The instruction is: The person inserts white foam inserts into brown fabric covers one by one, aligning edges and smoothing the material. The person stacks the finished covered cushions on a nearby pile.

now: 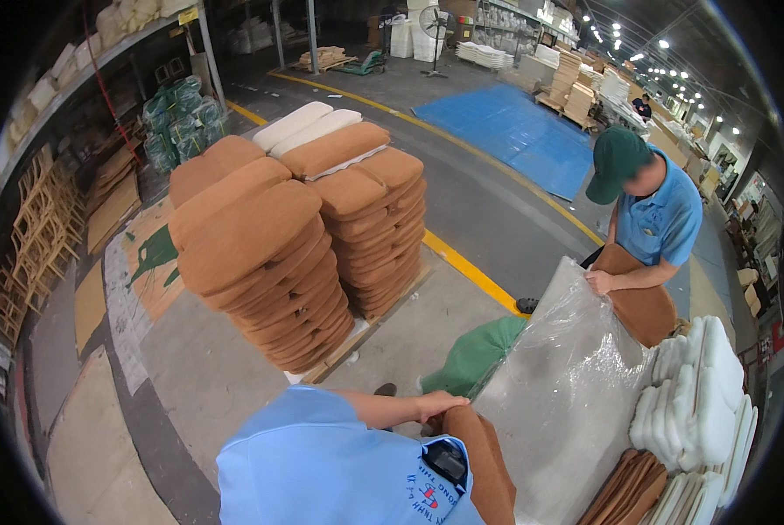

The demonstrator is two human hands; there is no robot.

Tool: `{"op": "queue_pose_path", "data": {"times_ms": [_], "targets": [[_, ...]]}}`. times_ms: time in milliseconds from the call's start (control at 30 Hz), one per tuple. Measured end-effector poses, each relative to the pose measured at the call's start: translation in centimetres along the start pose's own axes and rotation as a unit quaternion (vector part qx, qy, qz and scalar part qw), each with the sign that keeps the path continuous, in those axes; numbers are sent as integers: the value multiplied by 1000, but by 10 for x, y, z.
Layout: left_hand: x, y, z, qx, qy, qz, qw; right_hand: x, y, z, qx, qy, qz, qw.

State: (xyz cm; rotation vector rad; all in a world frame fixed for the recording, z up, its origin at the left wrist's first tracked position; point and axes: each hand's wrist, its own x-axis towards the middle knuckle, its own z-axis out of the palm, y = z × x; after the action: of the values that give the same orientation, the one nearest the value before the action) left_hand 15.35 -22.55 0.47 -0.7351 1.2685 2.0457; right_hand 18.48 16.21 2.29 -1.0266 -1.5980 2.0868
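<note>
My left hand (440,405) is closed on the top edge of a brown fabric cushion cover (479,459), beside the near left edge of the table. My right hand does not show. The tabletop (567,385) is covered with clear plastic film. A folded pile of brown covers (626,490) lies at its near right. White padded cushion inserts (689,394) are stacked just beyond that pile. Across the table, a co-worker in a blue shirt and green cap (650,210) holds another brown cover (641,297) with a hand at its edge.
Tall stacks of brown cushions (260,245) stand on a pallet (365,328) to the left. A green sack (475,354) rests against the table's left side. Farther off are a blue floor sheet (514,131), a yellow floor line (471,271), a fan (433,39) and wooden chair frames (37,236).
</note>
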Motion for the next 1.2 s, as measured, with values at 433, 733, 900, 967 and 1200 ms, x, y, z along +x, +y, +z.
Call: {"op": "queue_pose_path", "data": {"times_ms": [433,733,900,967,1200], "targets": [[-62,58,-68,-112,-148,46,981,-42,-22,29,176,-83,50,980],[-176,210,-225,-226,78,379,894,-112,54,179,159,-240,215,933],[-195,287,-315,-276,166,532,783,-144,78,225,147,-196,230,942],[-193,312,-353,-282,173,564,756,-146,80,239,138,-205,227,942],[-237,331,-428,-182,394,448,782,-150,76,248,122,-187,181,958]]}}
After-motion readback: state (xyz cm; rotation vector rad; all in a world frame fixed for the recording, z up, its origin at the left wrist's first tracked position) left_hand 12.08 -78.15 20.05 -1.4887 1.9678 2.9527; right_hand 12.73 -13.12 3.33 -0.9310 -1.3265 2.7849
